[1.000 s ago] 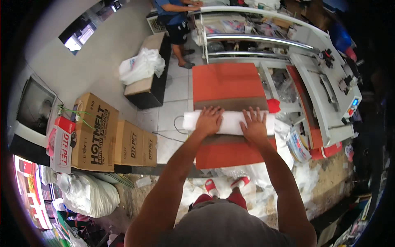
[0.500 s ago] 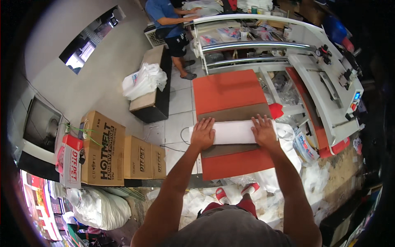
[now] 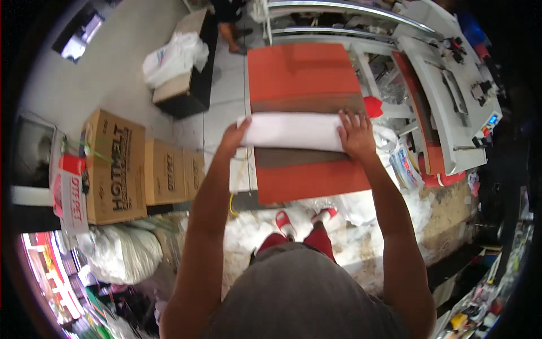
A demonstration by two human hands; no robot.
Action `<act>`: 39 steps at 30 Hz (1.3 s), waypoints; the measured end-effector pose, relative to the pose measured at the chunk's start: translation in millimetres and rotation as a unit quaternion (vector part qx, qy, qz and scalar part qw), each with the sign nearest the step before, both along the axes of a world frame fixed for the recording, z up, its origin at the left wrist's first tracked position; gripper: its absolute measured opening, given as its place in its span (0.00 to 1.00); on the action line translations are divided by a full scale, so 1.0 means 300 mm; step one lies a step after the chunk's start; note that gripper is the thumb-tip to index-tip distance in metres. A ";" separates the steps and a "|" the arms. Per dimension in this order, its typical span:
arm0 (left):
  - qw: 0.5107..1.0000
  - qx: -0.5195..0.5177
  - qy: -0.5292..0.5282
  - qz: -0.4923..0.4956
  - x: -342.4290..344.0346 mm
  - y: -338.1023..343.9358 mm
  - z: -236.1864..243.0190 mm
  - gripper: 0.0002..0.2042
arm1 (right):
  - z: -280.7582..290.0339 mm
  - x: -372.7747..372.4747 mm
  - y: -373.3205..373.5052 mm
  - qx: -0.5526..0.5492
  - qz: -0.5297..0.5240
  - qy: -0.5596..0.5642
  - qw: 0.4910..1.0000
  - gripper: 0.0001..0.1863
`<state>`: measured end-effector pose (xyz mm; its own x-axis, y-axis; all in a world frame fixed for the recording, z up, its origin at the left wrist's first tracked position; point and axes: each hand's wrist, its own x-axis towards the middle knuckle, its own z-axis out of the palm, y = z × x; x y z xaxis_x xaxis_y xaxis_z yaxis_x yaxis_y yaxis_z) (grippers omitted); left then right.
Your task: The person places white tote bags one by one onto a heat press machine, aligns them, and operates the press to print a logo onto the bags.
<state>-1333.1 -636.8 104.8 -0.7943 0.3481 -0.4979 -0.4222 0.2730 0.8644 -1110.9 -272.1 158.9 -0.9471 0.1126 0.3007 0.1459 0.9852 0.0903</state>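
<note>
Stretching from left to right across the brown band (image 3: pixel 307 103) of an orange-red board (image 3: pixel 305 69), a white strip (image 3: pixel 293 131) lies flat, long and roughly rectangular. Its face looks plain and smooth, faintly pinkish, with fairly straight far and near edges; its left end reaches the board's left edge. There the left hand (image 3: pixel 234 138) curls at the strip's end, though whether it pinches the material I cannot tell. On the right end, the right hand (image 3: pixel 357 135) rests palm down, fingers slightly spread, pressing without grasping. A red object (image 3: pixel 372 106) sits just beyond the board's right edge.
</note>
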 end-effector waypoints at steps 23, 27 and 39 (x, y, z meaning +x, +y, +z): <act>0.999 0.029 0.016 0.005 0.020 0.063 0.354 0.26 | 0.013 0.014 -0.007 -0.086 -0.018 -0.003 0.996 0.30; 0.995 0.055 0.087 0.002 0.023 0.126 0.517 0.15 | 0.015 0.025 0.034 -0.162 0.006 0.061 0.985 0.31; 0.706 0.024 0.601 -0.373 0.355 0.445 1.429 0.12 | 0.844 0.089 -0.089 -0.459 0.188 0.166 0.852 0.65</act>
<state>-1226.6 -503.5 533.4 -0.2182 0.8868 0.4073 0.8710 -0.0113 0.4912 -1084.3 -298.8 412.1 -0.8478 0.1521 0.5081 -0.3292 0.6002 -0.7290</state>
